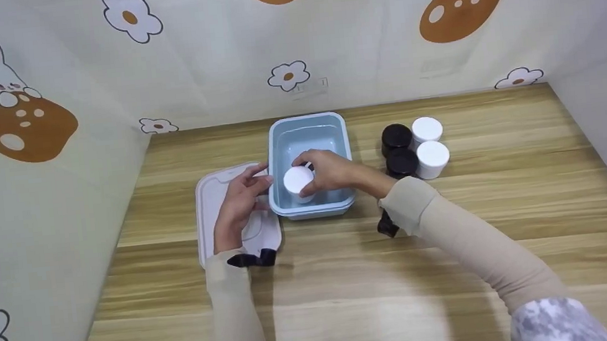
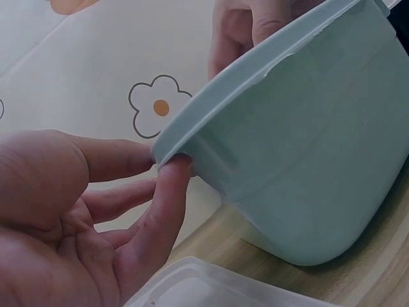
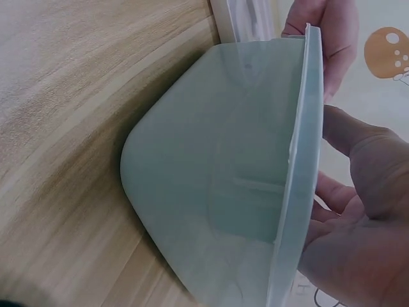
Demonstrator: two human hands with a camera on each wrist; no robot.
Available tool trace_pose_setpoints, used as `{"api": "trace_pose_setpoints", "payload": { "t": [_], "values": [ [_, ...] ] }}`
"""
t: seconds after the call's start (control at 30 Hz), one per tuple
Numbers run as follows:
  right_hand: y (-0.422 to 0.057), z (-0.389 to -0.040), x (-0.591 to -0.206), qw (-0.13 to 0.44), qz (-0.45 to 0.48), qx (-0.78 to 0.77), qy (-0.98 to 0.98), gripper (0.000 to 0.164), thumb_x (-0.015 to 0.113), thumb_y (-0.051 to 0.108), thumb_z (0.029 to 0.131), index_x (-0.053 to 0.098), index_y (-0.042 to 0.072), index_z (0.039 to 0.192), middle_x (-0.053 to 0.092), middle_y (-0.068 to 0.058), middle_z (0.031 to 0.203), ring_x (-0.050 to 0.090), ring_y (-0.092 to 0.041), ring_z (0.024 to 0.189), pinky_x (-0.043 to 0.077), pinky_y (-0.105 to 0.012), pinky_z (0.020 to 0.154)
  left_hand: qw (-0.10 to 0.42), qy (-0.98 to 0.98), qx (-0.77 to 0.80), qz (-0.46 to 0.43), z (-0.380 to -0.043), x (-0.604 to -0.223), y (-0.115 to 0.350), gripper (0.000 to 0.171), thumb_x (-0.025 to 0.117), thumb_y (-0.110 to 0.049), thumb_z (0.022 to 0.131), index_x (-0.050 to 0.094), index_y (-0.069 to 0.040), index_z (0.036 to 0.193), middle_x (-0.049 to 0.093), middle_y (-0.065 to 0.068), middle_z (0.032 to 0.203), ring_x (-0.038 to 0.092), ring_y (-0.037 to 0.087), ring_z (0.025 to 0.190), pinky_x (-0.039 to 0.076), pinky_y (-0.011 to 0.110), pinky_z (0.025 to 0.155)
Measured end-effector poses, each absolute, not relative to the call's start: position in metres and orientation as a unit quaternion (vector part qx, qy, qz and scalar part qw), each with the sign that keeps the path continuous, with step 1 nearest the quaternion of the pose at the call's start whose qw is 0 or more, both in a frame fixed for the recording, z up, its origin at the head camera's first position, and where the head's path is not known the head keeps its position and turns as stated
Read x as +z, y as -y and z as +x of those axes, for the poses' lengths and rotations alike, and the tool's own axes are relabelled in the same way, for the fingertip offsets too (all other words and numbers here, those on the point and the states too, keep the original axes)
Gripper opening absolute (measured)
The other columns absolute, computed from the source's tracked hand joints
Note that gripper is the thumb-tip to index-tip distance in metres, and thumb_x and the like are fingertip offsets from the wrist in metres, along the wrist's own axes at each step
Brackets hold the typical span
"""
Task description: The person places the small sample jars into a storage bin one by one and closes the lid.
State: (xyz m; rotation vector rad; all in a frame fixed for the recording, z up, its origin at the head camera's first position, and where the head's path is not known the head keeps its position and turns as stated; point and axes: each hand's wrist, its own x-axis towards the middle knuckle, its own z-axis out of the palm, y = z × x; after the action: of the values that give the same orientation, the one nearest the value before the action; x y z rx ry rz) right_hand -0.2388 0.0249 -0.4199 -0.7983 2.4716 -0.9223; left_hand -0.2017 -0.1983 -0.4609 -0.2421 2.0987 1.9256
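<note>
In the head view, my right hand (image 1: 332, 170) reaches into a light blue plastic tub (image 1: 314, 212). Its thumb and fingers grip a white-lidded round jar (image 1: 298, 180) low inside the near half of the tub. The tub's wall hides that jar in the right wrist view, where the right hand (image 3: 364, 211) shows behind the rim. My left hand (image 1: 239, 199) is at the tub's left side. In the left wrist view, the left hand's thumb and finger (image 2: 171, 198) pinch the rim of the tub (image 2: 307, 141).
A whitish rectangular lid (image 1: 208, 213) lies on the wooden table (image 1: 337, 284), under the left hand and left of the tub. To the right stand two black jars (image 1: 396, 137) and two white jars (image 1: 432, 157), grouped close together. A patterned wall covering (image 1: 216, 78) rises behind.
</note>
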Motion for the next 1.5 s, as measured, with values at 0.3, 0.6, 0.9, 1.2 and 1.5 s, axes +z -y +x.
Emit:
{"api": "trace_pose_setpoints", "payload": {
  "t": [0.3, 0.6, 0.9, 1.2, 1.5],
  "values": [
    [-0.016, -0.237, -0.423, 0.216, -0.286, -0.312, -0.880, 0.062, 0.084, 0.016, 0.080, 0.058, -0.002, 0.133, 0.062, -0.018, 0.134, 0.056, -0.029, 0.125, 0.045, -0.040, 0.110, 0.136, -0.728, 0.667, -0.080, -0.201, -0.462, 0.198, 0.047, 0.060, -0.016, 0.101, 0.050, -0.012, 0.147, 0.061, 0.022, 0.133, 0.071, 0.012, 0.089, 0.056, 0.022, 0.053],
    [-0.015, -0.237, -0.421, 0.231, -0.271, -0.307, -0.883, 0.065, 0.082, 0.017, 0.083, 0.054, 0.000, 0.138, 0.059, -0.017, 0.138, 0.055, -0.029, 0.128, 0.044, -0.040, 0.112, 0.136, -0.733, 0.662, -0.080, -0.202, -0.461, 0.198, 0.046, 0.060, -0.017, 0.101, 0.052, -0.014, 0.146, 0.063, 0.020, 0.131, 0.071, 0.012, 0.088, 0.057, 0.023, 0.054],
    [-0.028, -0.233, -0.406, 0.201, -0.288, -0.346, -0.870, 0.064, 0.081, 0.017, 0.083, 0.053, -0.003, 0.138, 0.057, -0.020, 0.142, 0.057, -0.035, 0.129, 0.047, -0.042, 0.112, 0.138, -0.734, 0.659, -0.084, -0.202, -0.463, 0.197, 0.046, 0.060, -0.016, 0.100, 0.052, -0.014, 0.146, 0.064, 0.018, 0.128, 0.072, 0.012, 0.088, 0.058, 0.022, 0.054],
    [-0.045, -0.220, -0.387, 0.167, -0.289, -0.410, -0.849, 0.057, 0.078, 0.015, 0.086, 0.057, 0.001, 0.136, 0.059, -0.015, 0.140, 0.056, -0.033, 0.130, 0.050, -0.043, 0.109, 0.137, -0.730, 0.664, -0.085, -0.203, -0.461, 0.198, 0.046, 0.061, -0.017, 0.101, 0.052, -0.015, 0.145, 0.064, 0.017, 0.128, 0.071, 0.012, 0.086, 0.057, 0.023, 0.053],
    [-0.081, -0.211, -0.373, 0.148, -0.279, -0.479, -0.819, 0.049, 0.076, 0.013, 0.088, 0.061, 0.005, 0.134, 0.060, -0.012, 0.138, 0.056, -0.029, 0.129, 0.053, -0.045, 0.105, 0.138, -0.727, 0.667, -0.084, -0.203, -0.462, 0.198, 0.046, 0.060, -0.016, 0.101, 0.051, -0.015, 0.146, 0.066, 0.014, 0.124, 0.071, 0.012, 0.086, 0.058, 0.023, 0.054]
  ]
}}
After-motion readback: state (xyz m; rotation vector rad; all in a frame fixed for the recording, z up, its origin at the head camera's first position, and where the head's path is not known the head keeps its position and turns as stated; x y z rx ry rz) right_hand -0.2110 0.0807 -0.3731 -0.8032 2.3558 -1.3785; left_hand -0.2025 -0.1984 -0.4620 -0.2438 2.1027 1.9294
